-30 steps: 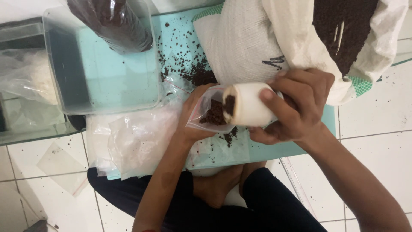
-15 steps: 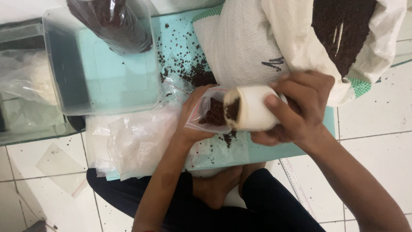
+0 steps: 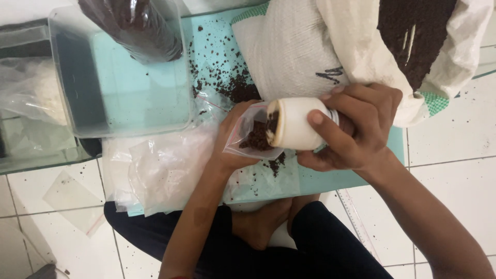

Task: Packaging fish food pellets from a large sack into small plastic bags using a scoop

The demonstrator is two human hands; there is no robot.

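Cream plastic cup (image 3: pixel 297 124), tipped on its side over the turquoise mat (image 3: pixel 330 178), long axis running left to right, open mouth turned left and pressed into the neck of a small clear bag (image 3: pixel 248 137). Wrapped around the cup's closed end by the right hand (image 3: pixel 356 129), forearm coming up from the lower right corner, wrist bent, thumb laid across the near side of the cup and fingers curled over the far side: a firm, closed grasp. Dark brown granules (image 3: pixel 258 138) visible at the cup's mouth and gathered inside the bag. Held from beneath and behind by the left hand (image 3: pixel 232 134), forearm rising from the bottom centre, fingers cupped snugly around the bag's far side so that its opening faces right toward the cup. Spilled granules scattered on the mat just below the bag and further up near the white woven sack (image 3: pixel 310 46), which lies open at upper right with dark contents showing. Clear plastic tub (image 3: pixel 77 93) at upper left, well apart from the hands, with a filled bag of dark material (image 3: pixel 134 26) resting in its far corner. Pile of empty clear bags (image 3: pixel 160 165) just left of the left wrist. White floor tiles (image 3: pixel 454 150) around the mat.
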